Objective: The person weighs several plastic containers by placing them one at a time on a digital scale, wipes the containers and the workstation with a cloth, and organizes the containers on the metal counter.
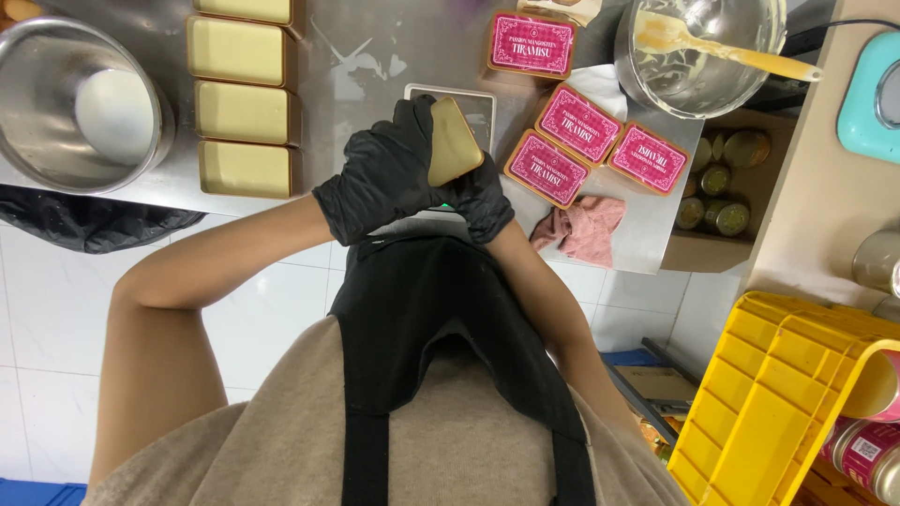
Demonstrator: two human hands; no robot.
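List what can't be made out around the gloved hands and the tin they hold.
Head view only:
- Right hand: mostly hidden behind the tin and the left hand.
- Tin's underside: faces away.
- Scale: display covered by the hands.
- Top tin of the row: cut by the frame edge.

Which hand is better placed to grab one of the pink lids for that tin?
Right, probably. The right hand sits nearest the pink lids; the left hand grips the gold tin.
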